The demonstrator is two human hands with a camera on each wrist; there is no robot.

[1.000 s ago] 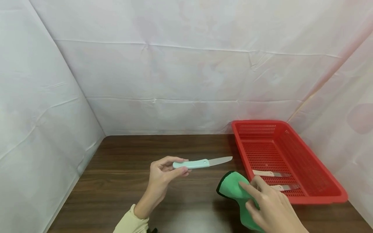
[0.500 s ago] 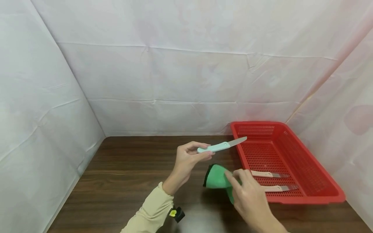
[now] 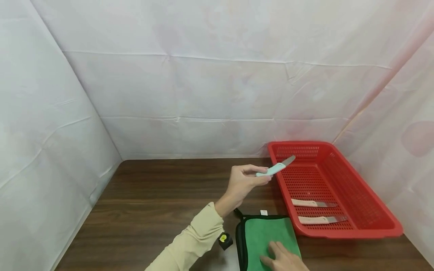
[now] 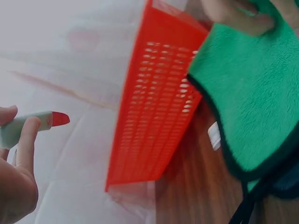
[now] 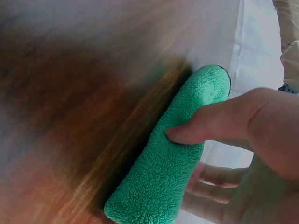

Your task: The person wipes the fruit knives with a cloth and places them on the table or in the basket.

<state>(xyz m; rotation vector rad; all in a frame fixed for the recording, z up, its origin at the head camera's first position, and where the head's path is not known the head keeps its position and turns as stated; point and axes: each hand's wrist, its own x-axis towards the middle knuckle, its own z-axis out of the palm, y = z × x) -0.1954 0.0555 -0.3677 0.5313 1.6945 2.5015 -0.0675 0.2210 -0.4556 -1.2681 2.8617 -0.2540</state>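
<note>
My left hand [image 3: 242, 184] pinches a small knife by its pale mint handle [image 3: 271, 170], the blade tilted up over the near-left rim of the red basket [image 3: 288, 199]. In the left wrist view the same knife [image 4: 28, 128] sits between thumb and fingers, its blade showing red. Lower right, my right hand [image 3: 283, 259] is on a green cloth with black edging [image 3: 268, 231], spread on the table. Thumb and fingers lie on either side of a thick fold of the cloth [image 5: 159, 172] in the right wrist view, gripping it.
Two knives with cream handles lie in the basket, a nearer one [image 3: 313, 220] and a farther one [image 3: 305, 203]. A small black object with a yellow mark [image 3: 225, 240] is beside the left sleeve. White sheeting [image 3: 203, 139] encloses the dark wooden table [image 3: 152, 210].
The left hand has carried the knife rightward and up to the basket rim. The right hand has brought the cloth left and down, and it now lies spread out.
</note>
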